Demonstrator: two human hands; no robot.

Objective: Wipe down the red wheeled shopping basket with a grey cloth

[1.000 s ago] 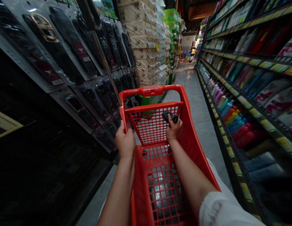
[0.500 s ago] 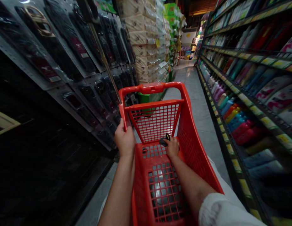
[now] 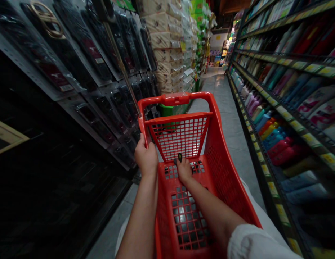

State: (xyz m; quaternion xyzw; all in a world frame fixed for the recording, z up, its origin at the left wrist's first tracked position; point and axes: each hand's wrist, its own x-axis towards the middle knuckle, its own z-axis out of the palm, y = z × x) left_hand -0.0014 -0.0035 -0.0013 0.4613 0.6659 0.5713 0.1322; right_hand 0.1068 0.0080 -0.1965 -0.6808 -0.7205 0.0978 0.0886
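Note:
A red plastic shopping basket [image 3: 223, 151] with a grid floor and a handle at its far end stands before me. My left hand [image 3: 146, 154] is wrapped round its left rim, close to where a thin metal rod [image 3: 121, 64] meets the handle's corner. Inside, my right hand [image 3: 185, 171] is closed on a small black object with a yellow mark [image 3: 179, 157], low by the grid panel [image 3: 181, 138]. Most of that object is hidden by my fingers, so its kind does not show.
Packaged belts [image 3: 94, 54] hang on a rack at the left. Beyond them rise stacked wrapped packs [image 3: 167, 46]. Shelves of bottles [image 3: 275, 133] run along the right. A tiled aisle [image 3: 217, 90] leads away between them.
My right hand has moved left inside the basket with the black object, which now shows less. My left hand keeps its hold on the rim. The view has shifted slightly.

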